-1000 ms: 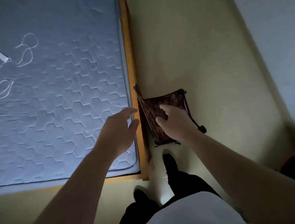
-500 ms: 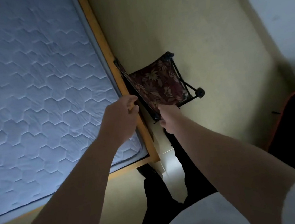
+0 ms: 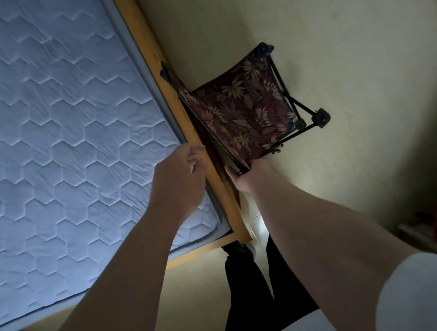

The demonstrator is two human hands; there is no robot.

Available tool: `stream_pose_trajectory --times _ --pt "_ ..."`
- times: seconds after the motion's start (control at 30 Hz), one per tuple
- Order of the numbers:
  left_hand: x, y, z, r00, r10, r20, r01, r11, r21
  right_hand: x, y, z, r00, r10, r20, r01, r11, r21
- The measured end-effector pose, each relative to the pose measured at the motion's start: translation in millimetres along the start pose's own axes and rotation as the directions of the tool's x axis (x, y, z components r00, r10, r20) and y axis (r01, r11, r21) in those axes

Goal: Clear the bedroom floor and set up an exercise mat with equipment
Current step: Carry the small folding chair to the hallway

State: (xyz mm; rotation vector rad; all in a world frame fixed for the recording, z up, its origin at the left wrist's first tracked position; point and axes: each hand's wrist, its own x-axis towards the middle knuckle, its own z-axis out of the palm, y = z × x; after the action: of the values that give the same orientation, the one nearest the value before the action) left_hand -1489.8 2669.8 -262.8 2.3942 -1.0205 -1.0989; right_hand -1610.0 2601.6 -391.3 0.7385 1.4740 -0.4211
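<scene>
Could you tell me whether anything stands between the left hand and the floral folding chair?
Yes: the wooden bed frame runs between the left hand and the folding chair. The right hand grips the chair's near corner.

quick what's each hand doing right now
Left hand: curled at the bed frame; grip cannot be told.
Right hand: holding the folding stool by its near corner.

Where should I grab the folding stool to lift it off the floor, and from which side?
I'd take the stool by the near corner of its seat frame, coming from the near, open-floor side, where the right hand grips it. The bed frame hems in its left edge, and the legs splay out on the right.
</scene>
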Motion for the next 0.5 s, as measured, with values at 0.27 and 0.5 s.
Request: stream_pose_trajectory --times 0.27,0.5 --pt "15.6 6.0 10.0 0.998 -0.063 0.003 0.063 0.998 -0.033 13.2 -7.1 -1.2 0.998 0.037 -0.051 -0.032 0.995 0.092" --pt "-2.5 37.6 2.6 0.995 -0.099 -0.015 0.098 0.993 -0.071 -51.5 -38.2 4.6 0.999 -0.002 -0.035 0.009 0.979 0.205"
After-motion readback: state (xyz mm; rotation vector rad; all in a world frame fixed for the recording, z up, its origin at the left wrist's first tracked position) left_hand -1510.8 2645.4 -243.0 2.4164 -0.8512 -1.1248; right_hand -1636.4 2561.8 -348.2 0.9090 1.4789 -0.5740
